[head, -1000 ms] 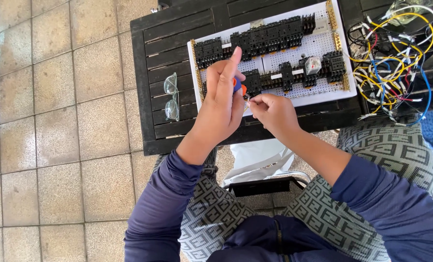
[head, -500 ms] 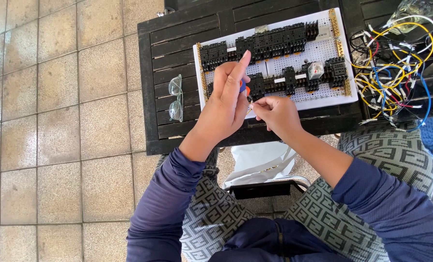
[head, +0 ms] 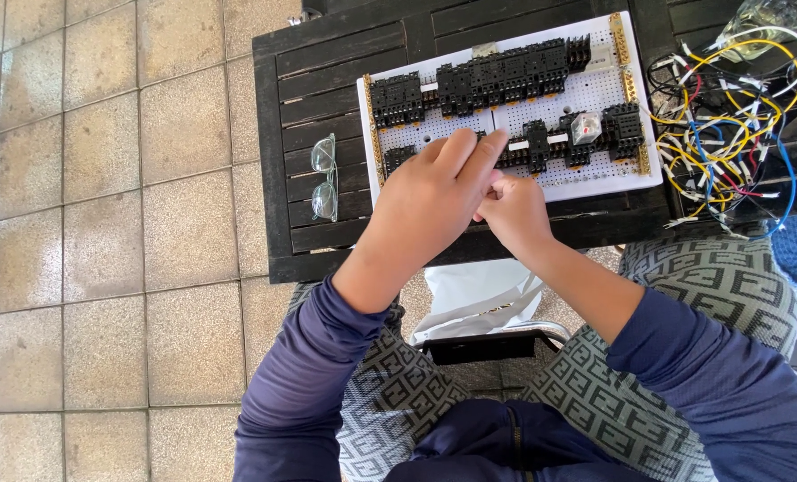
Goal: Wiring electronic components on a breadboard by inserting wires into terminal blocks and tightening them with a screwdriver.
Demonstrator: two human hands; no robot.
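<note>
Both hands are working at the white perforated plastic board (head: 541,98) of black relay sockets on the dark slatted wooden counter (head: 327,80). The left hand (head: 425,201) is laying extended fingers (head: 470,152) on it; the right hand (head: 514,210), at its 3 o'clock, is curling, grip unclear. The board is looking light, rigid, best gripped by its edges.

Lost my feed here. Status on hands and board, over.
Left hand and right hand together at the white perforated board front edge, grip hidden. Black relay sockets mounted. Glasses left, loose wires right.

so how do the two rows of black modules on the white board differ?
The upper row is long, dense and fully exposed; the lower row is sparser and partly hidden by the left hand and right hand. Only the lower row carries a clear-cased part. Both run lengthwise on the white perforated board.
</note>
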